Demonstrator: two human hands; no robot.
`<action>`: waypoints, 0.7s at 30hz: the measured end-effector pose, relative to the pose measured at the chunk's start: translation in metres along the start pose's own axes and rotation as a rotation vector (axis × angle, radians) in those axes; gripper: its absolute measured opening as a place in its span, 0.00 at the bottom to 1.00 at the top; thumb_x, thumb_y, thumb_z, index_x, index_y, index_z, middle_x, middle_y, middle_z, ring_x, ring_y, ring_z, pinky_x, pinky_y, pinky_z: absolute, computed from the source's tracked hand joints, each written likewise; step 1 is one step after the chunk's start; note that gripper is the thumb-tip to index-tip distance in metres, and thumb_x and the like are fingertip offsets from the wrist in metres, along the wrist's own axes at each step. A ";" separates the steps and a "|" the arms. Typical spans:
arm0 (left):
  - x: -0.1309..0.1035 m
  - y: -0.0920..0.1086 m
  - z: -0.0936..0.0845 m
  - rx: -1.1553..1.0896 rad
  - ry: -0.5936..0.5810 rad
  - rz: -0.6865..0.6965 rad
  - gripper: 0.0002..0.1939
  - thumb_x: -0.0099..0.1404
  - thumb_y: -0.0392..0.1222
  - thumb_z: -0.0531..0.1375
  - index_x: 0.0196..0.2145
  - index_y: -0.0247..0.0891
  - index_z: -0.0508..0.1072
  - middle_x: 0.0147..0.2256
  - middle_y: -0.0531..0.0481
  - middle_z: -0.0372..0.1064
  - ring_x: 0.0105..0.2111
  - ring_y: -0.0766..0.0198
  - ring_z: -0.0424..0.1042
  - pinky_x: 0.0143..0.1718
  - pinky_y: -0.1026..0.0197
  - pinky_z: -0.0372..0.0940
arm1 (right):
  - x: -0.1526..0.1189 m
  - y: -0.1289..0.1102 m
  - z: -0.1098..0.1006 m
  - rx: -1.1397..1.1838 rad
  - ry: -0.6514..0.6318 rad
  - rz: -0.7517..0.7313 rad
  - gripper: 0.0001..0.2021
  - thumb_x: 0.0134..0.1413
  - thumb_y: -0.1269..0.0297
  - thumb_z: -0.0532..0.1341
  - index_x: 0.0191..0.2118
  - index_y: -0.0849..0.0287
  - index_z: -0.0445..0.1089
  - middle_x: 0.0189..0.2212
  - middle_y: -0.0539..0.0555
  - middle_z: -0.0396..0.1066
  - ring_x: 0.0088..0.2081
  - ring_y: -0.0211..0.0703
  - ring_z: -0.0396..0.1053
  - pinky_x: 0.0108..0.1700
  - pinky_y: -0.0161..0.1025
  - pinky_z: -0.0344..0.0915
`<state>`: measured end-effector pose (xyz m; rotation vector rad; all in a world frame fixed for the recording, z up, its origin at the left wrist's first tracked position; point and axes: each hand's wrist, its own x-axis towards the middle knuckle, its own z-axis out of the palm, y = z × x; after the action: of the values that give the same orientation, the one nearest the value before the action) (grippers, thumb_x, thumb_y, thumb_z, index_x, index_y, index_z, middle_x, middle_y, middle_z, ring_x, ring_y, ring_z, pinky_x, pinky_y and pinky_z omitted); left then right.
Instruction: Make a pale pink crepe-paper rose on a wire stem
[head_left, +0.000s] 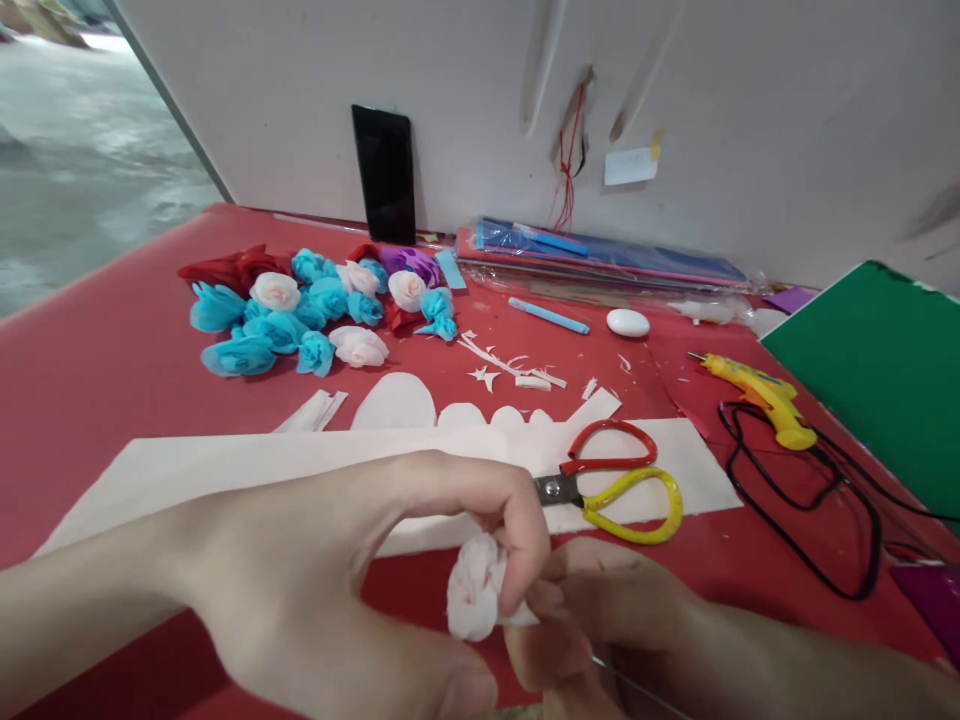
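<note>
A small pale pink paper flower is between my hands near the bottom centre. My right hand is closed at its base, the fingertips partly hidden. From that hand a thin wire or thread runs down to the right. My left hand arches over from the left, its thumb wide apart and its bent index finger touching the flower's side. Just beyond the hands, scissors with red and yellow handles lie on a long pale paper strip; my left hand hides the blades.
Blue, pink, red and purple paper flowers cluster at the back left. Cut petals and scraps lie behind the strip. A yellow glue gun with a looping black cord lies right, beside a green board. A phone leans on the wall.
</note>
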<state>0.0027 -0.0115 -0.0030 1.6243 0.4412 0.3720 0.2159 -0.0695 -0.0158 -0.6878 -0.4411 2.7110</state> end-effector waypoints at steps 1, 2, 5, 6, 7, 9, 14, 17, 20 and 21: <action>0.000 0.000 0.001 0.017 0.006 0.007 0.13 0.56 0.28 0.66 0.30 0.44 0.69 0.33 0.65 0.73 0.30 0.72 0.72 0.31 0.78 0.67 | -0.001 0.001 0.001 0.018 -0.008 -0.001 0.15 0.58 0.56 0.64 0.29 0.62 0.65 0.13 0.40 0.60 0.16 0.25 0.55 0.23 0.26 0.52; 0.000 0.000 0.001 0.034 0.002 0.010 0.14 0.56 0.27 0.67 0.30 0.44 0.68 0.32 0.64 0.72 0.29 0.72 0.72 0.31 0.78 0.68 | -0.001 0.003 0.001 0.031 -0.003 -0.002 0.14 0.59 0.57 0.64 0.30 0.62 0.65 0.13 0.40 0.62 0.16 0.26 0.56 0.23 0.26 0.52; 0.002 0.002 0.001 0.106 -0.037 0.012 0.14 0.57 0.25 0.65 0.29 0.44 0.67 0.30 0.63 0.72 0.29 0.72 0.72 0.31 0.78 0.68 | 0.001 0.008 -0.002 0.057 0.020 -0.018 0.15 0.59 0.58 0.65 0.28 0.63 0.66 0.14 0.42 0.65 0.16 0.25 0.58 0.24 0.25 0.53; 0.003 0.002 0.001 0.122 -0.040 0.009 0.14 0.57 0.25 0.64 0.29 0.44 0.67 0.30 0.63 0.72 0.29 0.72 0.73 0.31 0.78 0.68 | 0.003 0.009 -0.003 0.063 0.025 -0.021 0.15 0.58 0.58 0.66 0.27 0.63 0.66 0.14 0.43 0.66 0.17 0.25 0.59 0.24 0.25 0.53; 0.003 0.003 0.001 0.132 -0.042 0.004 0.14 0.57 0.24 0.64 0.29 0.43 0.67 0.29 0.62 0.72 0.29 0.72 0.72 0.30 0.78 0.68 | 0.004 0.010 -0.004 0.066 0.030 -0.024 0.15 0.57 0.58 0.67 0.27 0.63 0.65 0.14 0.43 0.66 0.17 0.26 0.60 0.24 0.25 0.54; 0.004 0.003 0.001 0.148 -0.052 -0.015 0.14 0.57 0.24 0.63 0.29 0.43 0.67 0.28 0.62 0.71 0.28 0.72 0.72 0.30 0.77 0.68 | 0.005 0.012 -0.006 0.050 0.026 -0.035 0.15 0.58 0.59 0.66 0.27 0.62 0.66 0.14 0.44 0.67 0.16 0.27 0.60 0.23 0.26 0.54; -0.001 0.006 0.001 0.104 -0.119 -0.057 0.17 0.55 0.20 0.58 0.29 0.43 0.67 0.29 0.62 0.69 0.30 0.71 0.71 0.31 0.74 0.68 | 0.005 0.015 -0.008 0.042 0.029 -0.051 0.14 0.58 0.60 0.65 0.26 0.63 0.66 0.15 0.44 0.67 0.16 0.28 0.60 0.22 0.27 0.53; -0.003 0.006 0.000 0.075 -0.148 -0.011 0.15 0.59 0.22 0.57 0.31 0.44 0.67 0.33 0.63 0.69 0.32 0.71 0.71 0.34 0.74 0.68 | 0.005 0.012 -0.004 0.057 0.027 -0.052 0.14 0.56 0.61 0.66 0.25 0.62 0.66 0.14 0.42 0.65 0.16 0.26 0.59 0.22 0.26 0.53; -0.001 0.003 -0.001 0.021 -0.157 0.087 0.10 0.65 0.28 0.55 0.34 0.44 0.65 0.36 0.60 0.72 0.37 0.68 0.73 0.40 0.68 0.70 | 0.006 0.005 0.002 0.054 0.050 -0.044 0.14 0.55 0.62 0.68 0.25 0.64 0.67 0.14 0.41 0.63 0.16 0.23 0.58 0.24 0.23 0.55; 0.000 0.003 -0.001 0.008 -0.156 0.105 0.09 0.66 0.29 0.54 0.34 0.44 0.65 0.37 0.59 0.73 0.39 0.67 0.73 0.43 0.67 0.71 | 0.006 0.003 0.005 0.062 0.061 -0.061 0.14 0.53 0.63 0.69 0.25 0.64 0.68 0.15 0.41 0.64 0.17 0.22 0.58 0.25 0.22 0.55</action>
<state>0.0026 -0.0103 -0.0003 1.6746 0.2405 0.3195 0.2075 -0.0710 -0.0158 -0.7258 -0.3563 2.6275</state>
